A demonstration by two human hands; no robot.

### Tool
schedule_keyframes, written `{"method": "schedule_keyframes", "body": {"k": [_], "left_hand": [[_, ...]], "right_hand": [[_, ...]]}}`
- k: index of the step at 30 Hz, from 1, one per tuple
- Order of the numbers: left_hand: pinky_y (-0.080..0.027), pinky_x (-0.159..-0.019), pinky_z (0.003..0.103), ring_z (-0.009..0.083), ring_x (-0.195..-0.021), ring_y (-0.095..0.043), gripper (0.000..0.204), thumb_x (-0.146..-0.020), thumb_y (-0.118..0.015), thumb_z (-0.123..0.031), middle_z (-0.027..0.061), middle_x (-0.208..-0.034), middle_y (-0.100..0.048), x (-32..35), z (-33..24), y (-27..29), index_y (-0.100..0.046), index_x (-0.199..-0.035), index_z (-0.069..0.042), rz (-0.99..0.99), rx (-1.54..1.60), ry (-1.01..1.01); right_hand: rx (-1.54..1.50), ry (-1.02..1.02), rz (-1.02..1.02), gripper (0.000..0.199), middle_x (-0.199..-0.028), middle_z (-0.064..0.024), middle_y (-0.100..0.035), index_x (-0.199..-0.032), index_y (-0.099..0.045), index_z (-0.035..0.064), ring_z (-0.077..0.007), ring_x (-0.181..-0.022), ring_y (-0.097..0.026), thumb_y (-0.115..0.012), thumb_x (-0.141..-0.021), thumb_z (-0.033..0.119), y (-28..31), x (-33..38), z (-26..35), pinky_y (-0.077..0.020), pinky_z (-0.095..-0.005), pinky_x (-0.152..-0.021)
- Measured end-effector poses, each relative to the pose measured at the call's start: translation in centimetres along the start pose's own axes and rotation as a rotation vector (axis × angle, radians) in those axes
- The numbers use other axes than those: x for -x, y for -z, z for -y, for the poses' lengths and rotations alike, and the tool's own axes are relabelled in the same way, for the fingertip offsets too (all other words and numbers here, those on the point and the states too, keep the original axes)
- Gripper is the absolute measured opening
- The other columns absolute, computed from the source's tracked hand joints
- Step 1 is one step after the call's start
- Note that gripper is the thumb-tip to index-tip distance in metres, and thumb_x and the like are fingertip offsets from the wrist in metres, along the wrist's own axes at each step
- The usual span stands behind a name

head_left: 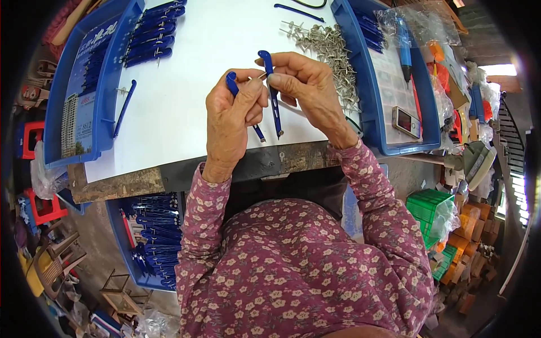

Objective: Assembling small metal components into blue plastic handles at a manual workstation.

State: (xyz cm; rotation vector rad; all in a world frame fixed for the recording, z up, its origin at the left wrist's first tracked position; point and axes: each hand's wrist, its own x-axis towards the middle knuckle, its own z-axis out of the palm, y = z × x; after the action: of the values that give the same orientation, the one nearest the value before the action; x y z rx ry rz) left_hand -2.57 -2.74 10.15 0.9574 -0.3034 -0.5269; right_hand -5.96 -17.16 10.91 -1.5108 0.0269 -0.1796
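My left hand [234, 107] pinches a slim blue plastic piece [231, 84] with a rounded head, its lower end showing below the fingers. My right hand [307, 87] grips a second slim blue plastic piece [275, 112], upright, with slots and a small metal end. Between the fingertips of both hands shows a short thin metal pin [262, 75]. Beyond my right hand lies a heap of small silvery metal parts [324, 45]. A single blue piece [125, 107] lies left of my hands, beside a small metal part.
A blue tray [107, 127] stands at left, near stacked blue pieces [149, 45]. The right blue tray [369, 107] contains a small device [407, 122] and a blue pen-like tool [403, 45]. Below the table's wooden edge [121, 187], another tray [125, 248] holds many blue pieces.
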Motion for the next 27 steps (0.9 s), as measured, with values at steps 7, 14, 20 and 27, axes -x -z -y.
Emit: {"method": "schedule_keyframes", "body": {"k": [7, 14, 20, 27], "left_hand": [[-0.022, -0.039, 0.017, 0.0018, -0.046, -0.032, 0.011, -0.083, -0.055, -0.010, -0.0012, -0.061, -0.046, -0.2, 0.4, -0.4, -0.053, -0.085, 0.000, -0.154, 0.016, 0.070], [-0.027, -0.038, 0.017, 0.0025, -0.046, -0.038, 0.011, -0.081, -0.056, -0.006, -0.0020, -0.059, -0.046, -0.1, 0.7, -0.7, -0.054, -0.087, 0.003, -0.182, -0.049, 0.043], [-0.030, -0.038, 0.016, 0.0029, -0.045, -0.041, 0.014, -0.081, -0.056, -0.004, -0.0013, -0.058, -0.048, -0.1, 0.5, -0.8, -0.056, -0.091, 0.006, -0.167, -0.144, -0.020], [-0.030, -0.038, 0.016, 0.0022, -0.044, -0.041, 0.012, -0.081, -0.057, -0.005, -0.0029, -0.055, -0.047, -0.1, 0.9, -0.7, -0.059, -0.088, 0.005, -0.202, -0.255, -0.068]], "right_hand": [[0.169, 0.122, -0.017, 0.026, -0.066, 0.0035, -0.053, -0.107, -0.059, 0.0005, -0.0005, -0.053, -0.041, -0.059, -0.083, 0.009, -0.3, 0.3, -0.4, -0.0300, -0.0152, -0.044], [0.143, 0.078, 0.009, 0.026, -0.066, 0.0030, -0.053, -0.109, -0.058, 0.0017, -0.0008, -0.052, -0.041, -0.057, -0.084, 0.010, 0.1, 0.7, -0.3, -0.0315, -0.0159, -0.043], [0.149, 0.036, 0.027, 0.027, -0.062, 0.0035, -0.053, -0.110, -0.058, 0.0022, -0.0008, -0.049, -0.040, -0.056, -0.085, 0.011, 0.1, 0.9, -0.4, -0.0309, -0.0156, -0.042], [0.152, 0.054, -0.060, 0.024, -0.063, 0.0010, -0.053, -0.107, -0.059, 0.0015, -0.0036, -0.054, -0.045, -0.053, -0.085, 0.009, -0.4, 1.6, -1.1, -0.0355, -0.0184, -0.046]]}}
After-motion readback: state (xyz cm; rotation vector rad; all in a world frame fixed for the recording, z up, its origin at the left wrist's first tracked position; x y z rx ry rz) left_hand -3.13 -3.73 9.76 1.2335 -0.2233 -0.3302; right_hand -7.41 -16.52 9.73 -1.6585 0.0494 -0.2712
